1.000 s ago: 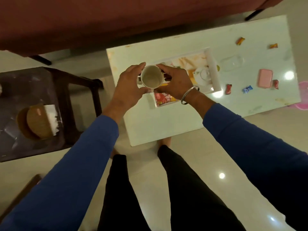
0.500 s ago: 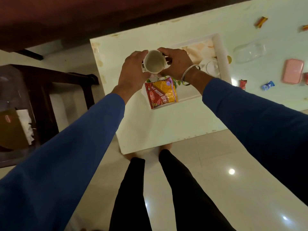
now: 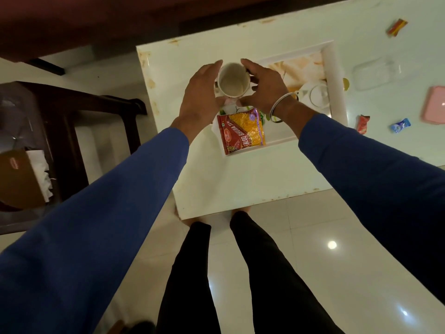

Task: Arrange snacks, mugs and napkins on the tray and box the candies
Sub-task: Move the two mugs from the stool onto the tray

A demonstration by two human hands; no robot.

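A white mug [image 3: 233, 80] is held upright between both hands over the left end of the white tray [image 3: 330, 68]. My left hand [image 3: 196, 100] wraps its left side and my right hand [image 3: 263, 88] its right side. A red and yellow snack packet [image 3: 242, 133] lies in the tray just below the mug. A second white mug [image 3: 316, 95] stands in the tray at the right. Wrapped candies lie loose on the table: a red one [image 3: 362, 124], a blue one [image 3: 399, 125] and an orange one [image 3: 396, 27]. A clear box [image 3: 375, 75] and its pink lid [image 3: 434, 108] sit to the right.
The tray rests on a white low table [image 3: 240, 179]. A dark side table [image 3: 72, 112] at the left carries a brown napkin box [image 3: 21, 179]. A maroon sofa [image 3: 96, 18] runs behind. My legs stand at the table's near edge.
Both hands carried the mug farther out over the tray's left end, and the view came closer to the table. The snack packet is now fully uncovered.
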